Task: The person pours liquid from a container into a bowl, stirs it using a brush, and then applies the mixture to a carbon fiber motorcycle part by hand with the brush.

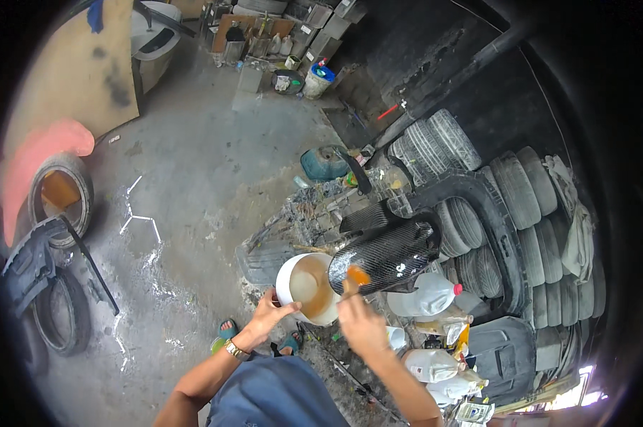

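My left hand is closed on the rim of a white bowl, thumb over its edge. Amber liquid lies in the bowl's bottom. In my right hand, slightly blurred, is a small brush with an orange tip and a pale handle. The brush tip is over the near end of a glossy black carbon-fibre part and seems to touch it. This curved, woven-patterned part lies just right of the bowl, above the cluttered bench.
Clear plastic jugs and bottles stand right of my right arm. Stacked tires and a black bumper-like frame line the right wall. More tires lean at left. A bucket stands at the back.
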`<state>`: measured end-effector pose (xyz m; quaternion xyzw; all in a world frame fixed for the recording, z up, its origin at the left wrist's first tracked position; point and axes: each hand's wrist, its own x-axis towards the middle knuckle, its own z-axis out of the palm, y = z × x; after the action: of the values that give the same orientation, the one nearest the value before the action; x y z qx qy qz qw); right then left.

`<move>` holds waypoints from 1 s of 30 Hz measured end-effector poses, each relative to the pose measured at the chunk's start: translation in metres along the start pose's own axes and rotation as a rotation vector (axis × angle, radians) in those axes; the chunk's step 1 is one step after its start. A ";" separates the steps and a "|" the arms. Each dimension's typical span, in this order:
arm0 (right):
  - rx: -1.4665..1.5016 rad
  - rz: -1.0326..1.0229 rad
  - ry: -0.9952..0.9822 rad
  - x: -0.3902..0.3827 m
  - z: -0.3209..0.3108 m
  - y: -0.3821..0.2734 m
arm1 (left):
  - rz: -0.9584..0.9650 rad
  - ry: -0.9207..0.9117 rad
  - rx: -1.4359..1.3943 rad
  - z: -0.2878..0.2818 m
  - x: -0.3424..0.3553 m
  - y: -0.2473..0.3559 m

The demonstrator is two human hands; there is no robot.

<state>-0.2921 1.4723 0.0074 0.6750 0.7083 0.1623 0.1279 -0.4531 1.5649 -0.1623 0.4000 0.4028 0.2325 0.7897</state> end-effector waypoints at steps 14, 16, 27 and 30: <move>1.192 0.745 0.459 0.031 -0.002 0.181 | -0.045 -0.069 -0.077 0.015 -0.004 0.021; 1.047 0.754 0.447 0.033 -0.013 0.205 | -0.022 -0.034 -0.057 0.013 -0.001 0.015; 0.101 -0.041 -0.056 0.041 -0.012 0.005 | -0.027 -0.053 0.007 -0.012 0.009 0.026; 0.246 -0.054 -0.049 0.043 -0.007 -0.030 | -0.082 -0.059 0.040 -0.011 0.010 0.045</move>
<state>-0.3247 1.5135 0.0038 0.6701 0.7374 0.0542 0.0657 -0.4585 1.6021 -0.1336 0.4058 0.4000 0.1799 0.8019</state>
